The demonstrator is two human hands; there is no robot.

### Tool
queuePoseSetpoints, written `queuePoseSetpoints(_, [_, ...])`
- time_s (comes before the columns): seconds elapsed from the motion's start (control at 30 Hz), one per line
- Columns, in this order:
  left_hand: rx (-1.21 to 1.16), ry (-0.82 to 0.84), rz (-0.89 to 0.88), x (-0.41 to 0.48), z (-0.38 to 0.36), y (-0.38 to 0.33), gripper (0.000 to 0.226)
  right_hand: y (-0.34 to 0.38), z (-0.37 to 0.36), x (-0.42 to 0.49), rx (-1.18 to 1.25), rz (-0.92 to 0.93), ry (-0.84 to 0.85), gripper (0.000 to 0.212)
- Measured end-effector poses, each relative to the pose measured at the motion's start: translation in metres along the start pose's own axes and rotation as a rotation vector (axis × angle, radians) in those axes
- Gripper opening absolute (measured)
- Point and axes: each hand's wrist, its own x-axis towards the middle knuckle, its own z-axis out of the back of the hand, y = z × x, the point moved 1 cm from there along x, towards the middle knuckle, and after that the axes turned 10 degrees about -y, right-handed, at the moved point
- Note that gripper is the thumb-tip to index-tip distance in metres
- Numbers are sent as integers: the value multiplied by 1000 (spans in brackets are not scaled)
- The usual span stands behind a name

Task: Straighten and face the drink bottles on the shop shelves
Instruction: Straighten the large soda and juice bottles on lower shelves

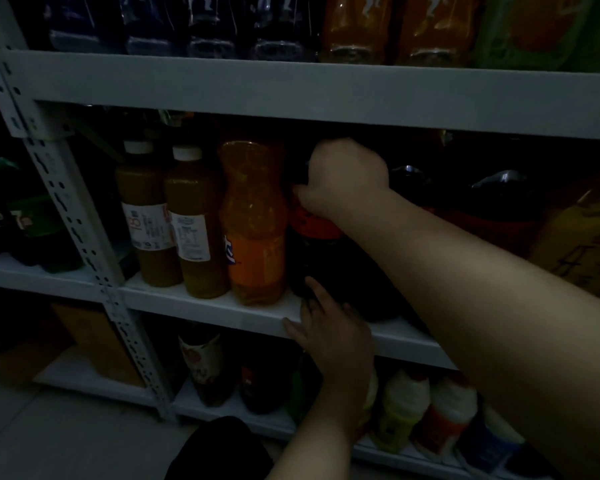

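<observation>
Dark cola bottle point(321, 258) stands at the middle shelf's point(205, 306) front edge, beside an orange soda bottle point(255, 223). Nearest, the left hand point(329, 327) rests open-fingered against its base. Farther in, the right hand point(343, 178) is closed around its shoulder. Likely mid-turn; next, twist the label forward.

Dim shop, metal shelving point(291, 88), rows of drink bottles point(253, 220)
</observation>
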Motion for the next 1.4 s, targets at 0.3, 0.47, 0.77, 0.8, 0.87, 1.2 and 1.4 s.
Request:
queuePoseSetpoints(0.3, [-42, 19, -37, -23, -6, -1, 60, -1, -12, 2, -10, -3, -144, 31])
queuePoseSetpoints(0.47, [-93, -197, 35, 22, 18, 33, 65, -4, -9, 11, -6, -27, -11, 26])
queuePoseSetpoints(0.77, [-69, -325, -77, 70, 37, 70, 95, -2, -4, 0, 30, -74, -185, 39])
queuePoseSetpoints(0.8, [-58, -325, -112, 70, 38, 73, 94, -1, -4, 0, 35, -73, -213, 39])
queuePoseSetpoints(0.87, [-62, -325, -134, 71, 41, 75, 91, -1, -4, -1, 40, -84, -236, 39])
queuePoseSetpoints(1.2, [-858, 320, 664, 33, 37, 34, 44, -9, -11, 16, 45, -85, 7, 40])
queuePoseSetpoints(1.4, [-537, 512, 410, 60, 27, 10, 53, -12, -10, 18, 54, -65, 8, 37])
